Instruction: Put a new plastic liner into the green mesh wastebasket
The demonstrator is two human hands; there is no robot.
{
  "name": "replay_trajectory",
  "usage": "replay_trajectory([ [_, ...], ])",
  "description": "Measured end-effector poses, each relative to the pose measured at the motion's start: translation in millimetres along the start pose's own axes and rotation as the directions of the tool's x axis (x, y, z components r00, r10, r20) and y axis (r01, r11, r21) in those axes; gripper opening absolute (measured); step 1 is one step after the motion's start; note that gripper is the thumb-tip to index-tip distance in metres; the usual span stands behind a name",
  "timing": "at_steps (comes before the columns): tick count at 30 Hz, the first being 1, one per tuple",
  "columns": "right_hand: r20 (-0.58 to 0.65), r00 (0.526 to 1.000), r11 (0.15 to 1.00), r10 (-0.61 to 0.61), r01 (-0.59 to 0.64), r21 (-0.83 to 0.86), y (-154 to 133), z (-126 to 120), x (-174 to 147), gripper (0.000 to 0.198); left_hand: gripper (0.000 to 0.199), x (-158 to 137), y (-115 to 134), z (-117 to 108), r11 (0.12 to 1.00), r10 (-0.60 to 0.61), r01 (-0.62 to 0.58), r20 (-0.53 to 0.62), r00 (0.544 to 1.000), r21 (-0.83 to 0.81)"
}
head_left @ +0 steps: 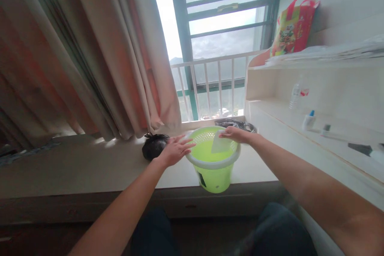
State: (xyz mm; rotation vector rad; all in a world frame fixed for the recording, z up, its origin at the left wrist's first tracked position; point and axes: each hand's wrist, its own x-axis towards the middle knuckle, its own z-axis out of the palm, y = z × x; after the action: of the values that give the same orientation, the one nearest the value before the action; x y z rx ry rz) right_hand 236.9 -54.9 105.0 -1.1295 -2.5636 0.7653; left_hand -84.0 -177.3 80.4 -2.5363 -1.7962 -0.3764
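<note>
At window ledge: our left hand [175, 150] open, steadying green basket [213, 160] rim; right hand [237, 134] pinching white sheet [220, 144] over basket. We advise firmer rim hold.

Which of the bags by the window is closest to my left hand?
The black bag on the sill, just beyond the left hand and left of the green basket. The other dark bag lies behind the basket; the colourful bag stands on the shelf.

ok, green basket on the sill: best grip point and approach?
Probably the thick pale rim of the green basket, from above at its two sides. It stands upright, mouth open, and the body tapers downward. The left hand and right hand already sit at opposite rim edges, the right pinching a white sheet.
</note>
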Motion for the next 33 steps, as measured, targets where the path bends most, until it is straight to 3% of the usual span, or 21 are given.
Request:
replay_trajectory([
  [6,0.134,0.979,0.982,-0.155,0.137,0.131,-38,0,-7,0.052,0.057,-4,18,33,0.989,-0.101,0.087,-0.112,0.989,-0.124],
  [12,0.233,0.959,0.975,-0.163,0.193,-0.111,-66,8,-16,0.049,0.057,12,37,48,0.978,-0.168,0.137,-0.200,0.965,-0.159],
  [18,0.337,0.933,0.952,-0.129,0.211,-0.221,-67,39,-7,0.056,0.057,30,44,59,0.965,-0.211,0.165,-0.229,0.950,-0.203],
  [22,0.322,0.939,0.947,-0.119,0.205,-0.248,-59,53,2,0.062,0.058,40,46,63,0.961,-0.226,0.179,-0.226,0.948,-0.210],
  [28,0.272,0.948,0.963,-0.167,0.216,-0.159,-51,50,2,0.059,0.056,47,46,64,0.952,-0.245,0.185,-0.248,0.937,-0.243],
  [33,0.217,0.976,0.997,-0.011,0.027,-0.069,-46,47,10,0.058,0.057,49,46,66,0.944,-0.248,0.171,-0.264,0.932,-0.282],
])
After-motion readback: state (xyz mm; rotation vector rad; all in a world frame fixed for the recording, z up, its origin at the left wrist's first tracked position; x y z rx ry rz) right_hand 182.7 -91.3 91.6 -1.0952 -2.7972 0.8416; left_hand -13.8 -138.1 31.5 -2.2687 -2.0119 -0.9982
